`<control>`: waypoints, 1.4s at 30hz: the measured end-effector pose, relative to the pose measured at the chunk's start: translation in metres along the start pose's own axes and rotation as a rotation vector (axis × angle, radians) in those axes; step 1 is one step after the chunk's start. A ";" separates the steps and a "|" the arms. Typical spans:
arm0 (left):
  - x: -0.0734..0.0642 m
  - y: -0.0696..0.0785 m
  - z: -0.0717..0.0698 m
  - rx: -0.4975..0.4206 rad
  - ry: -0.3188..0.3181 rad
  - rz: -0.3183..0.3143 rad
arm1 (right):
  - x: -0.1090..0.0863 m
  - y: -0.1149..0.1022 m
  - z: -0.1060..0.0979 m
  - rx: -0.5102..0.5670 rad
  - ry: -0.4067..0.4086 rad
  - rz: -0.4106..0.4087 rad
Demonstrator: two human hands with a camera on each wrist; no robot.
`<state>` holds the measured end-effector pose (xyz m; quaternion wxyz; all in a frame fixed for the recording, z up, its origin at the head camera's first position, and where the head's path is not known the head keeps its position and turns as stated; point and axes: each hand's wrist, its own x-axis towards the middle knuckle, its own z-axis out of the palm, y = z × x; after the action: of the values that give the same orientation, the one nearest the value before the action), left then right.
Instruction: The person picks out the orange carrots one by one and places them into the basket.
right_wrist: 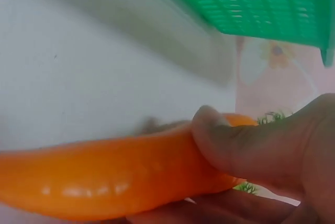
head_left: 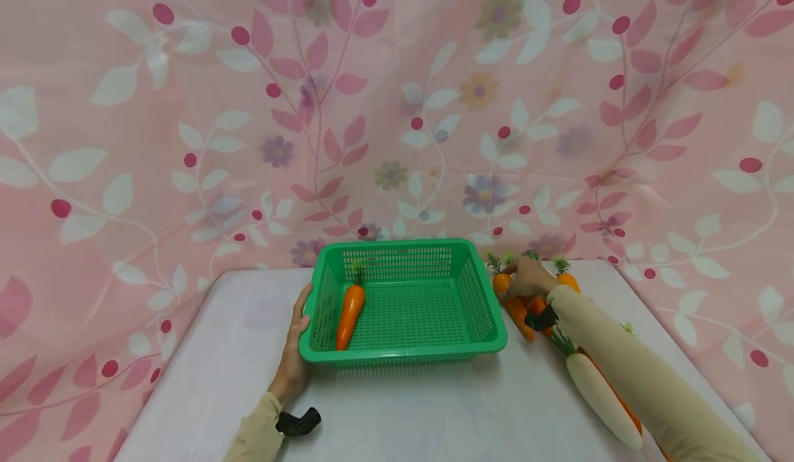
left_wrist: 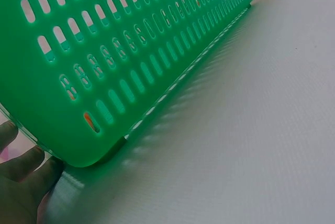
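A green plastic basket (head_left: pixel 403 355) stands on the table, with one orange toy carrot (head_left: pixel 351 310) lying along the left of its inside. My left hand (head_left: pixel 291 362) rests against the basket's left side, its fingers fairly straight along the outer wall. In the left wrist view, those fingers (left_wrist: pixel 26 169) touch the basket's lower corner. To the right of the basket, my right hand (head_left: pixel 529 278) grips another carrot (right_wrist: pixel 110 174) near its leafy end, thumb on one side and fingers on the other. Green leaf tufts show behind this hand, partly hidden.
More carrots (head_left: pixel 568 281) lie around and beneath the right arm. A white radish (head_left: pixel 602 396) with green leaves lies nearer on the right, beside an orange carrot partly covered by the sleeve. Pink floral cloth (head_left: pixel 397 103) hangs behind the white table (head_left: pixel 422 414).
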<state>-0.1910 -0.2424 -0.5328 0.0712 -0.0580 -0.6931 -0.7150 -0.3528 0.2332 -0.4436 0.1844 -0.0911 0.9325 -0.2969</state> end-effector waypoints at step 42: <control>0.000 0.000 -0.001 0.005 -0.006 0.006 | -0.011 -0.009 -0.064 0.776 -0.160 -0.034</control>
<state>-0.1915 -0.2432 -0.5327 0.0713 -0.0622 -0.6949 -0.7129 -0.3672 0.2620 -0.3869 0.2722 -0.0527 0.7320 -0.6224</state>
